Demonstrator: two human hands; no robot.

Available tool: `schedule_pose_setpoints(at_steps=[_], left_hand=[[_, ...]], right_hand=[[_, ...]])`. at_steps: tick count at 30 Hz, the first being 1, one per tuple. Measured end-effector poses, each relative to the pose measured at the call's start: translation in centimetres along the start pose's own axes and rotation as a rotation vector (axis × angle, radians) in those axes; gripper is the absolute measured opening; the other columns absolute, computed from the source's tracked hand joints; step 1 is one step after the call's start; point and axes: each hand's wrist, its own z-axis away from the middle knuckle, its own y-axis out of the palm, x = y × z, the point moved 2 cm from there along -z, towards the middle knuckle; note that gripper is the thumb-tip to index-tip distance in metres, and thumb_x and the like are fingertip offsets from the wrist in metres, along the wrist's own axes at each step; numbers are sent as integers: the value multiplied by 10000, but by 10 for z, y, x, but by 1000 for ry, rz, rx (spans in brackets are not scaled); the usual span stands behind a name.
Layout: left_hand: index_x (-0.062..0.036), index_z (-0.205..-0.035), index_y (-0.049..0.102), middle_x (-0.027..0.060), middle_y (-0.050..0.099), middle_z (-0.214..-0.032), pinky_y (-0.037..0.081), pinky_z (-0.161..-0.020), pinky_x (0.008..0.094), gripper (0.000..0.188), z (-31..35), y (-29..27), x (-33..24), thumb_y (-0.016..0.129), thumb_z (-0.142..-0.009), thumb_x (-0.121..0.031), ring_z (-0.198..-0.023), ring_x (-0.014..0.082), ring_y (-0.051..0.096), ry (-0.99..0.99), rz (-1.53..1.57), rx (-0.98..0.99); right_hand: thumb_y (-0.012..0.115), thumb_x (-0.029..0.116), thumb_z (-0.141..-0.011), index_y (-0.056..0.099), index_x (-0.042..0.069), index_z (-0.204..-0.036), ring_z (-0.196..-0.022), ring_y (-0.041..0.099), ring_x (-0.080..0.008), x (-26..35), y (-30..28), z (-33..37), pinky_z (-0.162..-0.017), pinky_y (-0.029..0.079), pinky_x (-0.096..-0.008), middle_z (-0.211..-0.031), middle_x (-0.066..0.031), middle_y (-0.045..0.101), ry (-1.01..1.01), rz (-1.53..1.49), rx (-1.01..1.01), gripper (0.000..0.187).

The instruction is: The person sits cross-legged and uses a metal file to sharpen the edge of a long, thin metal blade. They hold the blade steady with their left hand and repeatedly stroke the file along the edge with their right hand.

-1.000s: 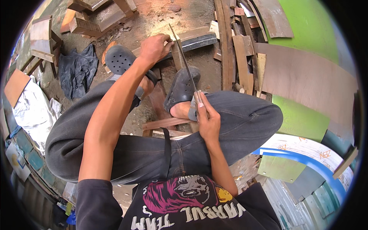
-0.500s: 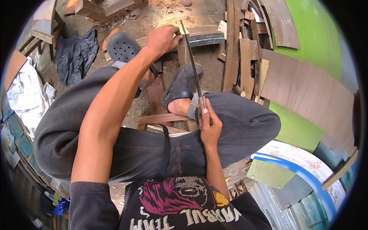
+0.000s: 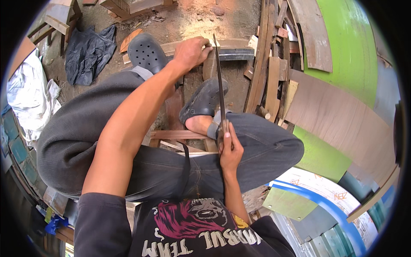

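Saw [image 3: 221,88] points away from the person, its handle held by the right hand [image 3: 231,152], fingers wrapped round it. Farther along, a dark clog [image 3: 200,103] sits mostly left of the blade. Left of the saw's far end, the left hand [image 3: 192,53] curls its fingers by a wooden piece [image 3: 209,68]; I cannot tell whether they pinch it. A dark bar [image 3: 235,54] lies right of that end.
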Motion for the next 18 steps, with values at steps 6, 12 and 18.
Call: schedule_pose_setpoints(at_steps=[6, 12, 18], left_hand=[[-99, -1022, 760, 98, 751, -1029, 565, -811, 454, 243, -14, 4, -15, 683, -942, -315, -927, 346, 719, 56, -14, 23], [-130, -1019, 758, 86, 750, -1044, 557, -810, 449, 229, -1, 1, -5, 689, -935, -332, -953, 337, 713, 11, -30, 51], [-133, -1005, 759, 83, 753, -1036, 551, -794, 451, 235, -1, 8, 0, 692, -940, -348, -942, 338, 714, -16, 45, -15]], right_hand=[[607, 278, -1057, 603, 52, -1432, -667, 561, -84, 58, 67, -163, -584, 458, -263, -852, -16, 672, -68, -154, 34, 439], [581, 240, -1068, 574, 18, -1449, -565, 420, -48, 33, 31, -67, -489, 346, -244, -728, 30, 535, -25, -104, 37, 441], [566, 247, -1075, 581, -17, -1427, -703, 485, -79, -14, 4, -20, -597, 371, -252, -867, -37, 617, -154, 60, -21, 441]])
